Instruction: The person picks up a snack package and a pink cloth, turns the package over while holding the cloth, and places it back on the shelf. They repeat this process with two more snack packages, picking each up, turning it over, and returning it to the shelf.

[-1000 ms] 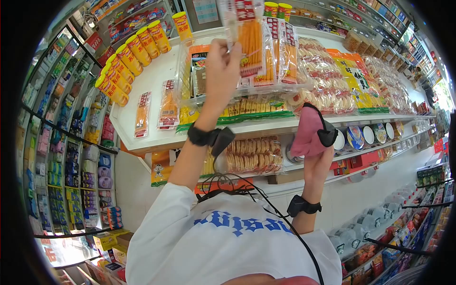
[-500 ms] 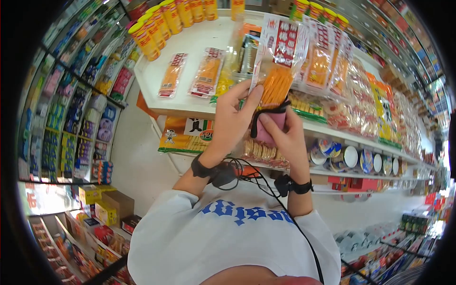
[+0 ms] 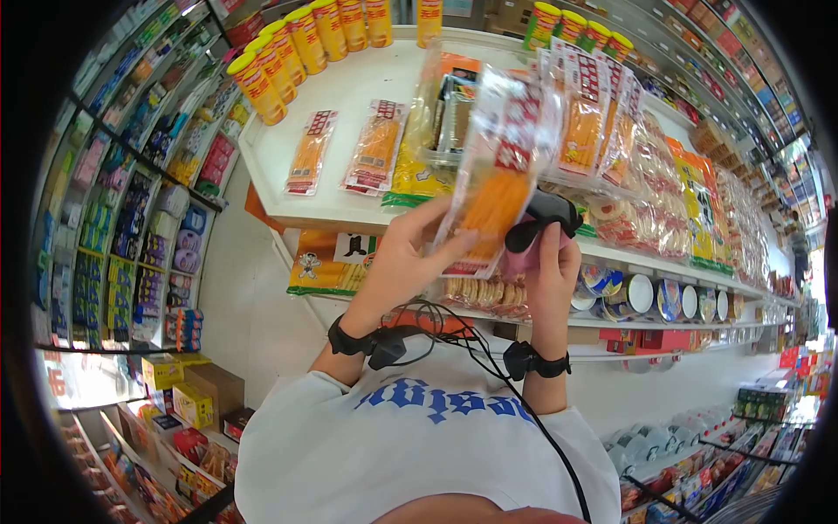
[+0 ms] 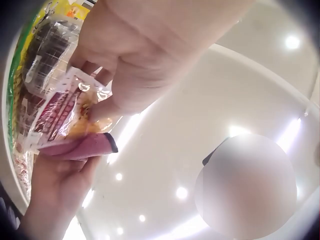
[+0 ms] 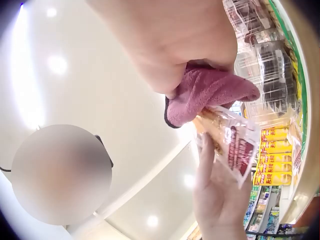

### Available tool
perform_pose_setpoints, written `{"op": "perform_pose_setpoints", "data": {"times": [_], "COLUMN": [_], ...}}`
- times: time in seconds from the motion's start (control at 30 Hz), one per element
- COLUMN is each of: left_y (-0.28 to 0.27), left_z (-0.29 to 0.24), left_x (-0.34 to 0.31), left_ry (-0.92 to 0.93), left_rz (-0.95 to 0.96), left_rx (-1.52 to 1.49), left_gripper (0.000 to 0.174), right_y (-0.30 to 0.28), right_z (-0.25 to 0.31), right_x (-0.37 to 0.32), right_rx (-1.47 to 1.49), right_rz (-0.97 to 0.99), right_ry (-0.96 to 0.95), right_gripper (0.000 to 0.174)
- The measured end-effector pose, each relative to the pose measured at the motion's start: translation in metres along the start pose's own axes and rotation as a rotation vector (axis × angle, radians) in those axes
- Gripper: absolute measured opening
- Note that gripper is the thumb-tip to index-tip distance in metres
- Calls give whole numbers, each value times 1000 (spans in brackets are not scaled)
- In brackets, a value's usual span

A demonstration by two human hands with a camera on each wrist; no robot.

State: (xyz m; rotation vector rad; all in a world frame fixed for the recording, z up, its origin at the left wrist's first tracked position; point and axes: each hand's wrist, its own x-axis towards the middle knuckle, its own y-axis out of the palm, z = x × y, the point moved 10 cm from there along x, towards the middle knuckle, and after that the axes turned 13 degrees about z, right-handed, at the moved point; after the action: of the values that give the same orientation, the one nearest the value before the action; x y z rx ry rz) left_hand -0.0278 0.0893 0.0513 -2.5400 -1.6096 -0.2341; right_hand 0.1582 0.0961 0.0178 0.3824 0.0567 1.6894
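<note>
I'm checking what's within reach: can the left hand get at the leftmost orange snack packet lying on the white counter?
Probably yes, once free: nothing covers the leftmost packet, but the left hand holds another packet.

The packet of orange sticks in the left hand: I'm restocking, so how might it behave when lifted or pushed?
The packet is probably slippery, as its surface looks glossy. Its slender orange sticks may snap if squeezed. Being flat, it would likely slide, not roll.

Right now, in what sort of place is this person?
Probably a shop: yellow canisters lined up on a display stand, several matching packets of orange sticks, and shelved rows of packaged goods.
</note>
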Motion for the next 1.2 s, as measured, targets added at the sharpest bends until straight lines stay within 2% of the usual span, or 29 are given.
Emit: {"op": "perform_pose_setpoints", "data": {"times": [0.03, 0.13, 0.2, 0.33, 0.57, 0.63, 0.7, 0.83, 1.0, 1.03, 1.07, 1.13, 1.17, 1.2], "left_y": [10, 34, 38, 44, 48, 48, 39, 24, 14, 14, 10, 5, 9, 19], "left_z": [5, 1, 18, 35, 29, 27, 34, 37, 34, 33, 28, 18, 4, -14], "left_x": [3, 8, 9, 6, 0, -1, -4, -3, 1, 2, 3, 4, 5, 8], "left_ry": [-60, -36, -87, -201, -172, -190, -194, -198, -131, -125, -81, 7, 74, 139], "left_rz": [92, 174, 224, 329, 403, 459, 367, 247, 127, 112, 67, -26, -53, -81], "left_rx": [25, 4, 57, 170, 205, 307, 222, 91, -44, -64, -18, 74, 231, 387], "left_gripper": [44, 43, 44, 44, 42, 44, 45, 47, 48, 47, 47, 45, 48, 50], "right_y": [-2, -1, -5, -33, -68, -79, -102, -97, -79, -82, -84, -66, -57, -25], "right_z": [4, 13, 19, 24, 62, 70, 60, 46, 21, 17, 9, -4, -10, -2], "right_x": [-2, -6, 0, 4, 9, -1, 3, -7, -12, -16, -22, -27, -30, -27], "right_rx": [51, 42, 105, 144, 166, 74, 359, 474, 379, 142, -93, -138, -162, 88], "right_rz": [18, -7, -35, -194, -336, -385, -375, -409, -312, -317, -319, -215, -163, -83], "right_ry": [-33, -13, -36, -100, -304, -289, -373, -303, -144, -118, -92, -22, 11, 82], "right_gripper": [23, 20, 21, 19, 19, 27, 31, 36, 37, 37, 38, 40, 41, 41]}}
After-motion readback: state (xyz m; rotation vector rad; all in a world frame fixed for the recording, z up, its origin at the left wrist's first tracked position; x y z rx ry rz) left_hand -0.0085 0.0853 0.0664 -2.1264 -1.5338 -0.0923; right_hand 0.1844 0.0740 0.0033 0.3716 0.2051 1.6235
